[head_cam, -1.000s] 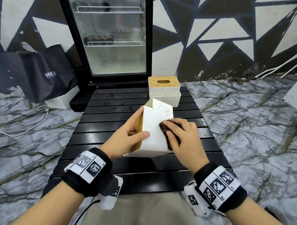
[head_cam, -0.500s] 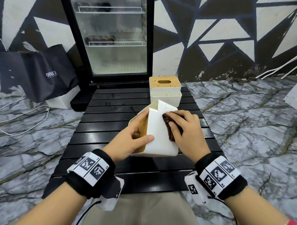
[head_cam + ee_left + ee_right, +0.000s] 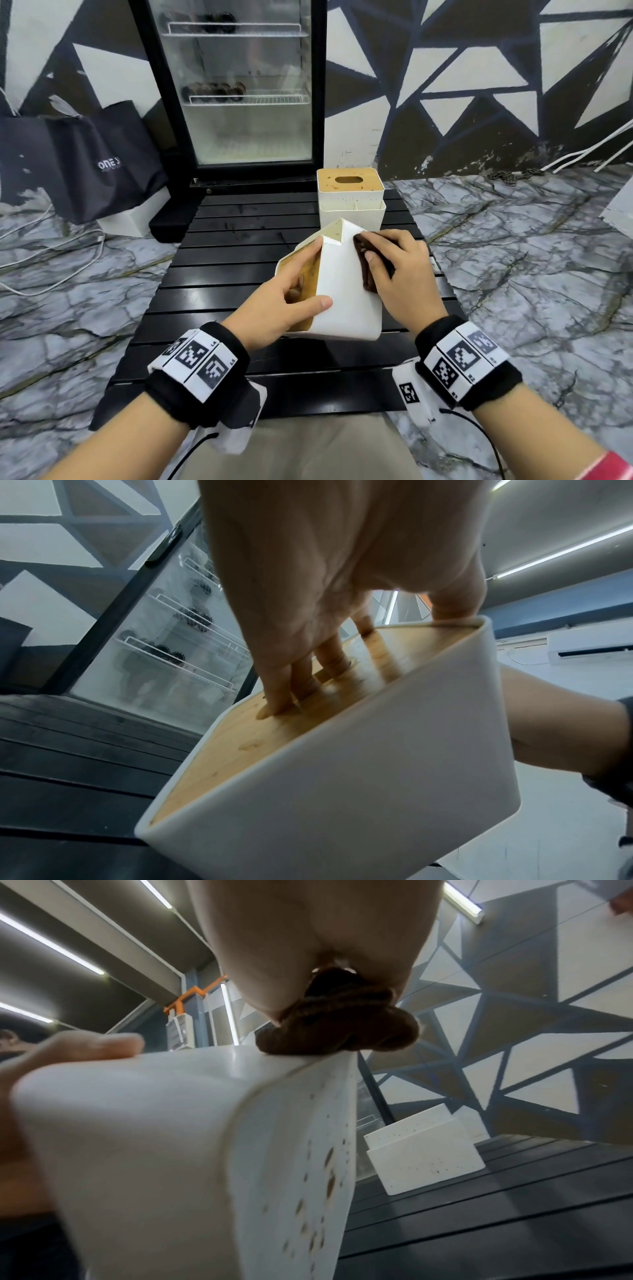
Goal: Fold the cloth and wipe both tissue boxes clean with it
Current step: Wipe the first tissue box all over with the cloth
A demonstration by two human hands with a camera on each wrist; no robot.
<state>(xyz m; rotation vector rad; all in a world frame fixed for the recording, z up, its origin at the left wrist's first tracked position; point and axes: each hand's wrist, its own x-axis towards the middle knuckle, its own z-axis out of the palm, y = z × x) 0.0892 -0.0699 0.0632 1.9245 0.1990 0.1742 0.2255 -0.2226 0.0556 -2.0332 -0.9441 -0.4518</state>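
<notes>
A white tissue box (image 3: 346, 291) with a wooden lid is tipped on its side over the black slatted table (image 3: 219, 267). My left hand (image 3: 287, 298) grips it, fingers (image 3: 274, 704) on the wooden lid (image 3: 240, 739) and thumb across the white side. My right hand (image 3: 394, 270) presses a folded brown cloth (image 3: 364, 260) against the upper right side of this near box (image 3: 171, 1150), beside brown specks on its end face. The brown cloth (image 3: 342, 1026) bulges out from under my palm. A second speckled tissue box (image 3: 349, 202) stands upright behind; this second box (image 3: 424, 1156) is untouched.
A glass-door fridge (image 3: 236, 85) stands behind the table. A black bag (image 3: 78, 161) leans at the left on the marble floor, with white cables (image 3: 51, 274) near it. More cables (image 3: 589, 147) run along the right wall.
My right hand has slid the cloth up the box's side toward its far top corner. The left hand keeps the same hold, with the box tilted slightly further.
</notes>
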